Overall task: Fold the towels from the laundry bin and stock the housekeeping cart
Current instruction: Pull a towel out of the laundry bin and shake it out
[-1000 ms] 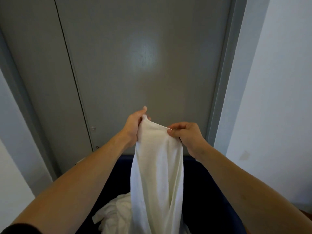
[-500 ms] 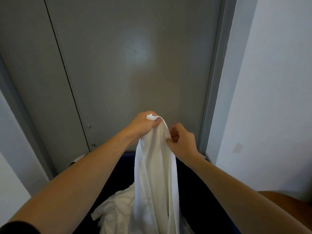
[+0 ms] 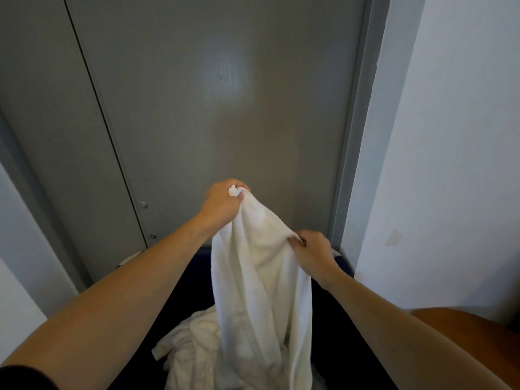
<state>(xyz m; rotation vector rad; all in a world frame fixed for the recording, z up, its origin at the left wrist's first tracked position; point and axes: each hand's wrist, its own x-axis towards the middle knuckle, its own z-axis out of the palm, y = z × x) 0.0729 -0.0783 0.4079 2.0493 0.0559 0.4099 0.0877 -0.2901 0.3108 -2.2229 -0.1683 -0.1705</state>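
A white towel (image 3: 259, 280) hangs in front of me over the dark blue laundry bin (image 3: 342, 263). My left hand (image 3: 222, 202) is raised and grips the towel's top corner in a fist. Lower and to the right, my right hand (image 3: 313, 253) pinches the towel's upper edge. The cloth slopes down from the left hand to the right hand and drapes into the bin. More crumpled white towels (image 3: 191, 339) lie inside the bin, below the hanging one. The housekeeping cart is not in view.
Grey metal doors (image 3: 225, 108) with a vertical seam stand straight ahead, framed by a grey jamb (image 3: 354, 136). A white wall (image 3: 455, 164) is on the right. A brown rounded surface (image 3: 478, 333) shows at the lower right.
My left hand has closed into a fist on the towel's corner. My right hand has slid down and to the right along the edge, spreading the cloth between the hands.
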